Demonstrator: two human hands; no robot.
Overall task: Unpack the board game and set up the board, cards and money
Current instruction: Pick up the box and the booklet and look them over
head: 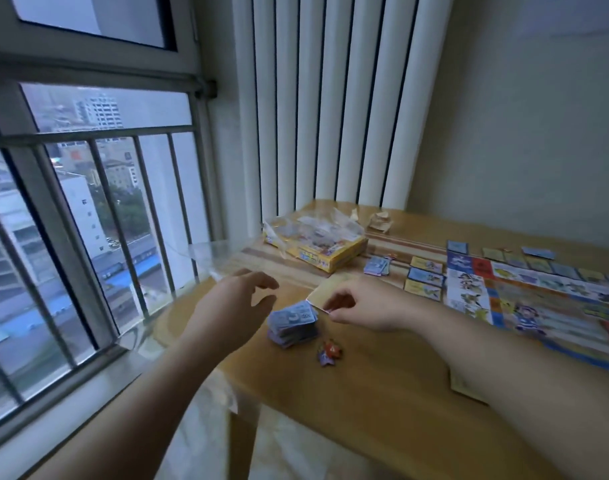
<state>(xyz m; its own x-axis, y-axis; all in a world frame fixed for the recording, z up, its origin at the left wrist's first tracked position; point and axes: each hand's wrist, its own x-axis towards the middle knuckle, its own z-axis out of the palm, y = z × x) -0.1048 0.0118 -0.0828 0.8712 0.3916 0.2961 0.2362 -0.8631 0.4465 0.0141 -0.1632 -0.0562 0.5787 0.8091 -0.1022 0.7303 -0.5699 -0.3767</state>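
A stack of bluish play money (293,323) lies on the wooden table (382,393). My left hand (232,306) hovers just left of the stack, fingers spread and holding nothing. My right hand (361,308) pinches the near corner of a yellowish card (325,292) right of the money. The colourful game board (545,303) lies unfolded at the right, with card piles (425,277) along its left edge and several cards (538,252) along its far edge. The yellow game box (316,242) stands at the back, with clear wrap over it.
A small red and blue game piece (329,353) lies near the money. A small blue card pile (377,265) sits by the box. Crumpled paper (379,220) lies at the back. A window with bars (88,220) is at the left, and a white radiator (330,98) stands behind the table.
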